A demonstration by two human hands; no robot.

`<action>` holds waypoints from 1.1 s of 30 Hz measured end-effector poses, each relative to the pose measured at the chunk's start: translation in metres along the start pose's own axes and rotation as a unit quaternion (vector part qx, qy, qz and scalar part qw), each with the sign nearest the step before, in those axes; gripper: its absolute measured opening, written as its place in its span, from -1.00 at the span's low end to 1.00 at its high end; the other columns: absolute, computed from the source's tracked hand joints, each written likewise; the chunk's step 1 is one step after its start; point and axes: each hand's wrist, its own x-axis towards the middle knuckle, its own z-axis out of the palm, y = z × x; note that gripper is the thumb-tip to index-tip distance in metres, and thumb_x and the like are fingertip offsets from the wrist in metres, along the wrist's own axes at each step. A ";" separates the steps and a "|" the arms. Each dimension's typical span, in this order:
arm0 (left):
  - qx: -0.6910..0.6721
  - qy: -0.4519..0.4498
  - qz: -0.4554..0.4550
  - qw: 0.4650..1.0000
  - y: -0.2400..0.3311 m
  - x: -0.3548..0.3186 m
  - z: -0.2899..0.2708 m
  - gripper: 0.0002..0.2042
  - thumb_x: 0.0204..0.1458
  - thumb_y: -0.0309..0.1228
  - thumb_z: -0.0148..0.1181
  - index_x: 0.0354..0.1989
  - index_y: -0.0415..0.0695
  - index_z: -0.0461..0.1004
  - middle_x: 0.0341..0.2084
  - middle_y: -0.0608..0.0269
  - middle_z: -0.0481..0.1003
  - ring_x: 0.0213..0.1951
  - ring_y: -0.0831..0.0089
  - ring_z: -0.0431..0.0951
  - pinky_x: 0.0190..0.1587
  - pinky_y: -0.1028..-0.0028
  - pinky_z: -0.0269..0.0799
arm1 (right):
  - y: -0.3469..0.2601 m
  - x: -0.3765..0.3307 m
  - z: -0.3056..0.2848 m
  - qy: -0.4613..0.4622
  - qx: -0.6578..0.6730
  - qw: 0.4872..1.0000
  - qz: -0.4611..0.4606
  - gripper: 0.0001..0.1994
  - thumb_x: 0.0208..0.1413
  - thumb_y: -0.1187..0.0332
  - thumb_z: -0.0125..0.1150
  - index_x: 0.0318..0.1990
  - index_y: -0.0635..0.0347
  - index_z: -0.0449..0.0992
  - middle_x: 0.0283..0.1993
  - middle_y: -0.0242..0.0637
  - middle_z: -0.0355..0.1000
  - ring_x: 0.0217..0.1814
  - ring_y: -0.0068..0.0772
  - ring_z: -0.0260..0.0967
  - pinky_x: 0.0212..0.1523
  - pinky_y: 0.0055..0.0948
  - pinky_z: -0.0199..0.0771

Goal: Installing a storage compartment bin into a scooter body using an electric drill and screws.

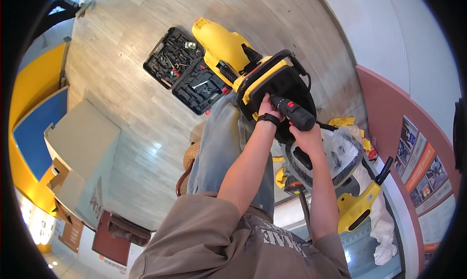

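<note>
A black cordless drill [297, 114] with a red mark on its top lies in my right hand [308, 137], whose fingers wrap round its grip. Its nose points up and left, over the black panel [287, 87] of a yellow-and-black wheelless-looking machine body [265, 77]. Beside the drill's nose, my left hand [270, 109] has its fingers drawn together against the panel. Whatever it pinches is hidden. A dark band circles my left wrist. The machine leans close to my knees, a black handle bar [295, 60] at its far end.
An opened black tool case [194, 79] with several tools lies on the wooden floor beyond my knees. Right of me are a clear plastic-wrapped part [335, 155], a yellow handle piece [361, 208] and white wrapping [383, 228]. Cardboard boxes [85, 138] stand at left.
</note>
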 end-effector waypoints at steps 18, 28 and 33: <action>-0.021 0.022 -0.007 1.000 0.013 0.019 -0.001 -0.72 0.11 -0.05 0.16 -0.28 -0.01 0.48 -0.35 0.26 0.59 -0.23 0.16 0.58 0.03 -0.01 0.44 | 0.015 0.005 0.014 0.029 -0.037 0.998 -0.034 -0.56 -0.14 0.17 0.31 -0.14 0.30 0.57 -0.15 0.12 0.53 -0.01 0.18 0.46 0.02 -0.06 0.47; 0.023 -0.053 0.048 0.997 -0.007 0.014 -0.008 -0.66 0.09 0.02 0.13 -0.30 -0.02 0.50 -0.32 0.15 0.59 -0.20 0.08 0.54 0.02 -0.05 0.41 | 0.000 -0.010 0.005 0.038 0.014 0.998 -0.048 -0.61 -0.11 0.15 0.29 -0.14 0.20 0.60 -0.19 0.12 0.54 -0.02 0.13 0.48 -0.02 -0.09 0.49; 0.022 -0.097 0.055 0.993 0.000 0.020 -0.013 -0.59 0.12 0.07 0.11 -0.38 -0.07 0.49 -0.36 0.09 0.60 -0.20 0.09 0.57 0.06 -0.07 0.42 | 0.004 -0.002 0.008 0.013 0.019 1.000 -0.019 -0.61 -0.11 0.15 0.28 -0.17 0.23 0.60 -0.21 0.11 0.55 -0.04 0.13 0.49 -0.02 -0.09 0.50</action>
